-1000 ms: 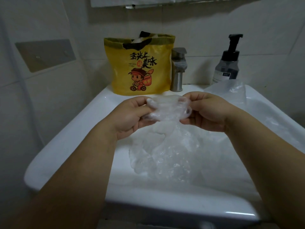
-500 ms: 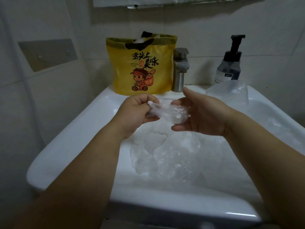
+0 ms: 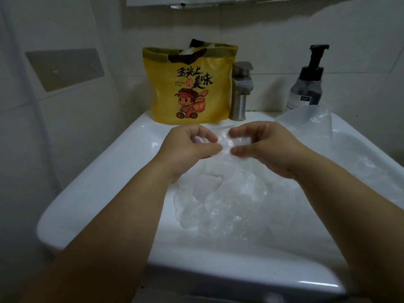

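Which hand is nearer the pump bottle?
Right. The right hand lies in front of the pump bottle, to its left; the left hand is farther left, before the yellow bag. Both pinch the clear plastic.

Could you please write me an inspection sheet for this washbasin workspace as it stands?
Surface: white sink; crumpled loose plastic lies in the basin.
Job's things: plastic wad, held above the basin between both hands.
Clutter: yellow bag on the back rim, left of the tap; pump bottle at back right; plastic sheet on the right rim.
Grippers: left hand and right hand each pinch the wad, thumb against fingers.
Cables: nothing seen.
Surroundings: tiled wall behind; grey plate on the left wall.
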Available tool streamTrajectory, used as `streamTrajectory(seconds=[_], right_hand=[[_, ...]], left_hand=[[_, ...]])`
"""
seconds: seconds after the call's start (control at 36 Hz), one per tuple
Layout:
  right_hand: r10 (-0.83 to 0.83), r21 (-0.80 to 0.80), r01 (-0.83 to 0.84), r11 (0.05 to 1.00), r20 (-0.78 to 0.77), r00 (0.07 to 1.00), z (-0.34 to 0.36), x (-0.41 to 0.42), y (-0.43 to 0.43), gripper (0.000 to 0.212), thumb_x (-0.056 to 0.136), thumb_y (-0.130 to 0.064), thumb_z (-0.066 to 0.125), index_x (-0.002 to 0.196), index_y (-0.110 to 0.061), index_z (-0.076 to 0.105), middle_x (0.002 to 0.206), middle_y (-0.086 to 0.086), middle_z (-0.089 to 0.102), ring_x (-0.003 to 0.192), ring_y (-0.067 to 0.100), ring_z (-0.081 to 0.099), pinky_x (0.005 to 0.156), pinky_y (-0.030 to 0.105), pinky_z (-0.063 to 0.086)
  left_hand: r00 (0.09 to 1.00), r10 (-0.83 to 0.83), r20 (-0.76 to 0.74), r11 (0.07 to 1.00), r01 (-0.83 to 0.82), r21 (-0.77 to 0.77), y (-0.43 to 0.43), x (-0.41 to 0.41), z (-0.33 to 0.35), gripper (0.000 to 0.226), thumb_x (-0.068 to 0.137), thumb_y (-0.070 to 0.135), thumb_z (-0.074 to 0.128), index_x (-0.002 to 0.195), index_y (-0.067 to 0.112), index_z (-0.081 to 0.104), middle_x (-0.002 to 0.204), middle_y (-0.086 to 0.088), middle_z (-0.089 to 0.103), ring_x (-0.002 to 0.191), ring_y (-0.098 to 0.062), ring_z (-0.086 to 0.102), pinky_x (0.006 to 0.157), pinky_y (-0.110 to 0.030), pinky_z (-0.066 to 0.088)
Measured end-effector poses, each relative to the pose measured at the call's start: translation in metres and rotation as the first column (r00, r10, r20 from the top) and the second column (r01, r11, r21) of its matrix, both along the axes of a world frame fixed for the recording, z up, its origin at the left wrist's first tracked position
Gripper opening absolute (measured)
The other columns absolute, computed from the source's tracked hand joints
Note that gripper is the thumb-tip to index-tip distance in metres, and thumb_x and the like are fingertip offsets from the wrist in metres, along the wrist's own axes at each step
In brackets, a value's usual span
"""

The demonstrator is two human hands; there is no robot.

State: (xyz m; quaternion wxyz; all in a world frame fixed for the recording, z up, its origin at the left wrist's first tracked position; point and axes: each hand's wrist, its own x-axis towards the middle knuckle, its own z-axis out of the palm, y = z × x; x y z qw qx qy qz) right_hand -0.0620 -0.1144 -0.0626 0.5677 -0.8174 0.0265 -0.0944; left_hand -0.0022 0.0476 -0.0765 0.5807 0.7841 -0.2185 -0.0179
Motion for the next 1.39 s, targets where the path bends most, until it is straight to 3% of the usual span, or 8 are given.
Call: streamTrajectory(seconds=[0.31,0.39,0.5,0.78,0.89,1.0,1.19,1.39], right_hand=[[-0.001,-0.244,0.013,0.970,0.048,0.999,-0.005,0.003,-0.003,0.065,0.077,-0.003,0.075,0.135,-0.021,0.051,0.116,-0.006,0.053,0.102,0.013,0.058,0.075,0.013,0.047],[-0.002,-0.313,0.024,0.949,0.072,0.997,-0.008,0.004,-0.004,0.061,0.081,-0.005,0.073,0.135,-0.021,0.050,0.112,-0.008,0.052,0.091,0.007,0.056,0.066,0.009,0.047],[-0.007,-0.469,0.073,0.880,0.142,0.990,-0.012,0.007,-0.007,0.051,0.087,-0.010,0.067,0.135,-0.019,0.051,0.106,-0.005,0.055,0.082,0.005,0.054,0.070,0.009,0.040],[0.021,-0.584,0.152,0.797,0.279,0.960,-0.011,0.009,-0.011,0.023,0.093,-0.021,0.058,0.114,-0.016,0.067,0.090,-0.005,0.055,0.076,0.006,0.050,0.062,0.005,0.036],[0.018,-0.564,0.146,0.813,0.275,0.961,-0.009,0.008,-0.013,0.026,0.094,-0.027,0.055,0.113,-0.014,0.068,0.115,-0.003,0.052,0.098,0.008,0.049,0.079,0.020,0.040],[0.041,-0.360,0.029,0.933,0.185,0.982,-0.004,0.003,-0.013,0.014,0.094,-0.031,0.054,0.092,-0.023,0.065,0.078,-0.008,0.063,0.064,0.002,0.057,0.058,0.010,0.047],[0.083,-0.092,-0.071,0.993,0.135,0.987,-0.001,0.001,-0.013,0.021,0.095,-0.023,0.053,0.091,-0.009,0.068,0.070,-0.006,0.069,0.062,0.003,0.060,0.060,0.017,0.051],[0.073,-0.169,-0.069,0.983,0.019,0.997,-0.001,0.000,-0.011,0.025,0.095,-0.034,0.050,0.088,-0.014,0.064,0.070,-0.005,0.066,0.068,0.008,0.060,0.065,0.021,0.052]], left_hand=[[0.993,-0.051,0.102,0.998,0.055,-0.033,0.002,0.001,0.001,0.030,0.075,0.002,0.078,0.089,0.027,0.070,0.107,0.024,0.057,0.095,0.014,0.050,0.074,-0.001,0.045],[0.986,-0.034,0.164,0.999,0.037,-0.011,0.002,0.004,-0.003,0.030,0.076,0.003,0.078,0.091,0.027,0.070,0.118,0.017,0.057,0.098,0.012,0.050,0.087,-0.009,0.046],[0.935,0.000,0.354,0.995,-0.034,0.092,0.001,0.007,-0.007,0.027,0.079,0.005,0.076,0.102,0.018,0.072,0.122,0.010,0.053,0.104,0.004,0.048,0.079,0.005,0.034],[0.820,-0.025,0.572,0.966,-0.127,0.225,0.004,0.011,-0.010,0.019,0.089,0.018,0.068,0.106,0.011,0.071,0.108,0.002,0.061,0.097,-0.012,0.053,0.074,-0.002,0.034],[0.949,-0.069,0.307,0.983,0.012,0.184,0.008,0.009,-0.007,0.005,0.094,0.024,0.061,0.098,0.024,0.063,0.074,0.017,0.057,0.066,0.004,0.050,0.058,-0.005,0.035],[0.988,-0.137,0.067,0.986,0.143,-0.092,0.007,0.007,0.000,0.014,0.095,0.010,0.059,0.105,0.002,0.059,0.079,-0.003,0.067,0.066,-0.005,0.066,0.073,-0.018,0.055],[0.990,-0.137,-0.043,0.934,0.115,-0.338,0.009,0.010,0.004,0.007,0.086,0.004,0.067,0.089,0.007,0.062,0.065,0.006,0.066,0.061,-0.003,0.063,0.066,-0.016,0.053],[0.974,-0.149,-0.170,0.894,0.060,-0.443,0.006,0.013,0.004,0.017,0.086,0.002,0.066,0.072,0.010,0.061,0.061,0.006,0.060,0.056,-0.002,0.058,0.065,-0.015,0.053]])
